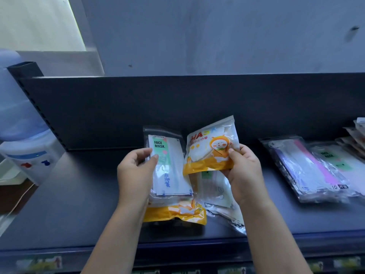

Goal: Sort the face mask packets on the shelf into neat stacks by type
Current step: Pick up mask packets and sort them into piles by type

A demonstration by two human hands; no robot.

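Observation:
My left hand (136, 171) grips a clear packet with a green FACE MASK label (167, 159), held upright over the dark shelf (79, 204). My right hand (244, 173) holds an orange cartoon mask packet (209, 147), tilted to the right, beside it. Under the left packet lies another orange cartoon packet (175, 211) flat on the shelf. A clear packet with pale masks (219, 194) lies beneath my right hand.
At the right of the shelf lie a clear packet of white and pink masks (308, 171), a green-label packet (341, 161) and several more packets (357, 139) at the edge. A water dispenser (23, 123) stands left of the shelf. The shelf's back panel (177, 105) rises behind.

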